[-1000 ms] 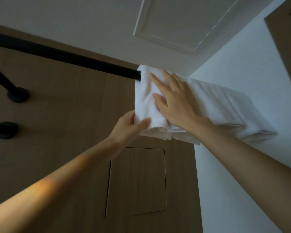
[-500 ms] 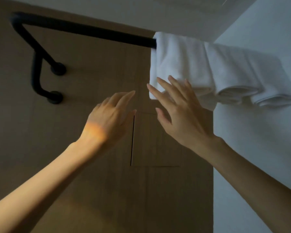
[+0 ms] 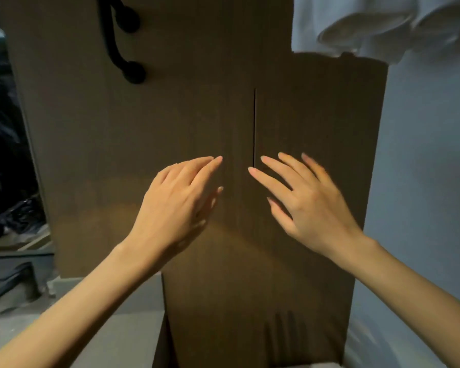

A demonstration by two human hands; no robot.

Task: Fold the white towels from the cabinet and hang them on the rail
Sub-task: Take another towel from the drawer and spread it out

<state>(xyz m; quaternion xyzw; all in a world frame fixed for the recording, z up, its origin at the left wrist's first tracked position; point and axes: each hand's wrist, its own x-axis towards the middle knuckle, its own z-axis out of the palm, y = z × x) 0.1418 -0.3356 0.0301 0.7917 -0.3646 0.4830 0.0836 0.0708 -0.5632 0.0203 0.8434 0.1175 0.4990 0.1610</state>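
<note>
The lower edges of the folded white towels [image 3: 377, 25] hang at the top right; the bar they hang on is out of frame. Only the black rail bracket [image 3: 118, 41] shows at the top left, fixed to the brown wooden panel [image 3: 170, 115]. My left hand [image 3: 178, 205] and my right hand [image 3: 306, 200] are both held in front of the panel, well below the towels, fingers straight and spread, holding nothing. Their fingertips point toward each other on either side of a thin vertical seam [image 3: 254, 126] in the panel.
A white wall [image 3: 422, 155] runs down the right side. At the left, a dark opening [image 3: 3, 128] shows dark crumpled things, with a grey ledge [image 3: 19, 253] below it. A pale floor or surface [image 3: 112, 328] lies at the bottom left.
Both hands let go of the towel on the rail and came down in front of the panel. The view tilted down, so the towels and rail moved to the top edge.
</note>
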